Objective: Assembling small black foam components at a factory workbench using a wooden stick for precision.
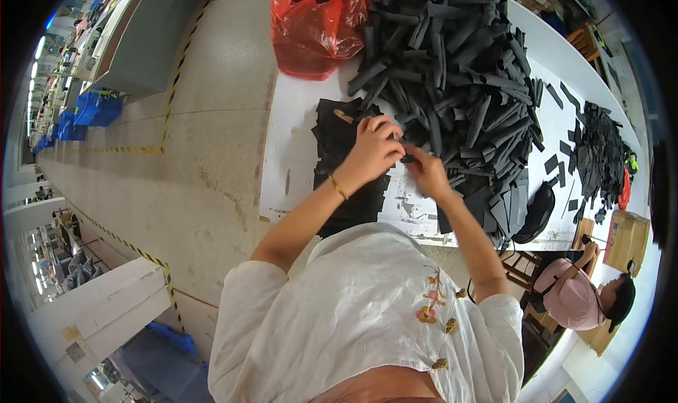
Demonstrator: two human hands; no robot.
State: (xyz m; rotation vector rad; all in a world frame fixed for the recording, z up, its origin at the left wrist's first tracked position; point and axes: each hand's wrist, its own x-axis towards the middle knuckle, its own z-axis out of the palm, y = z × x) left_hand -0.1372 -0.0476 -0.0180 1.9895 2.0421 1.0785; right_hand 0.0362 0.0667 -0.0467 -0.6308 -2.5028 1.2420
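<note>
My left hand (373,151) is closed, with its fingers curled near the edge of a stack of flat black pieces (357,198) on the white table. Close beside it, my right hand (426,173) pinches a small black piece (407,158), which the left fingertips also meet. Most of that piece is hidden by the fingers. A short tan stick-like thing (344,116) lies on the far part of the stack. Beyond my hands rises a large heap of curled black strips (452,64), of a sheet material I cannot identify.
A red plastic bag (318,32) stands at the table's far left. Flat dark pieces (505,209) and a black rounded object (538,212) lie to the right, with another black pile (599,152) further off. A person in pink (573,293) works at the right.
</note>
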